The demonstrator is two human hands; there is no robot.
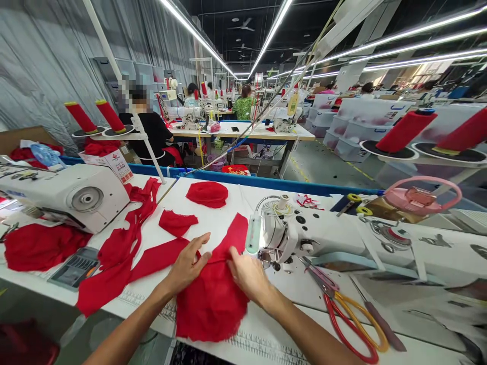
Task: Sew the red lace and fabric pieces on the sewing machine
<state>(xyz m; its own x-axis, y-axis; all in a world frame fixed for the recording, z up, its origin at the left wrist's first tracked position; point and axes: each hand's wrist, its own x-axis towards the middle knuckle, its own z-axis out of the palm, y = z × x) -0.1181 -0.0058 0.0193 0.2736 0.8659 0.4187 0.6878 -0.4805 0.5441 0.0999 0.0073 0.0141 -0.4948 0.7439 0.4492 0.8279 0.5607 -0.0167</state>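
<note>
While the red fabric piece (213,299) lies on the white table (266,334) just left of the sewing machine (304,235), the left hand (188,266) and right hand (247,274) pinch its upper edge; keeping both layers aligned and flat seems wise.

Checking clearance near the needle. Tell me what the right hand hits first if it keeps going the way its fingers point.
The right hand points up and left along the red fabric piece it pinches. Going straight on, it would likely meet the left hand's fingertips first, though depth is hard to judge.
</note>
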